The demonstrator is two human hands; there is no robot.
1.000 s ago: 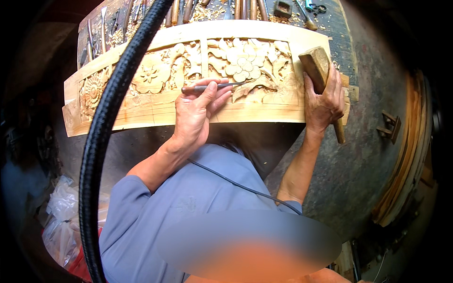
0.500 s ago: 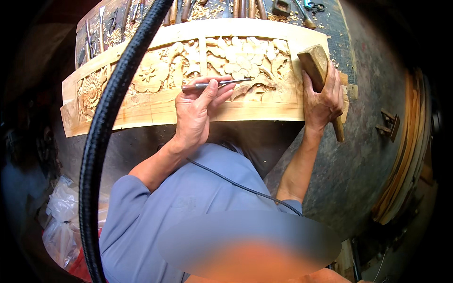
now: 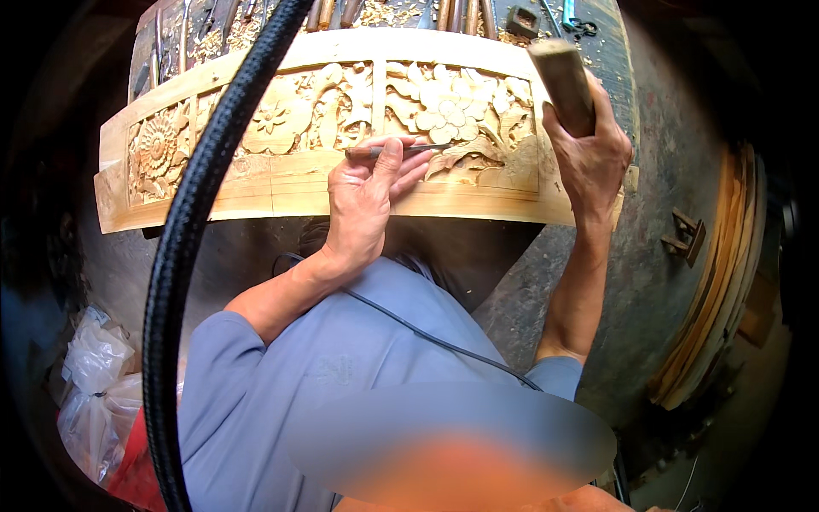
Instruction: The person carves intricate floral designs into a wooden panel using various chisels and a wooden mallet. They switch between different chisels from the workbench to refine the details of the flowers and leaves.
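The tabletop [image 3: 609,51] bears a relief-carved wooden panel [image 3: 341,128]. A black braided hose [image 3: 162,282] (close to the camera) hides part of its left side. The right grip [image 3: 593,154] wraps round a wooden mallet [image 3: 565,90], above the panel's right end; the left grip [image 3: 363,196] pinches a slim chisel [image 3: 363,154], blade beside the large flower. Beyond lie tool handles [image 3: 472,15] and shavings [image 3: 388,12].

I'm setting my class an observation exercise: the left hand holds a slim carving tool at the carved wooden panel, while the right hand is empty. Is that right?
Not quite: the right hand isn't empty. The head view shows it gripping a wooden mallet. The left hand does hold a slim carving tool at the carved wooden panel.
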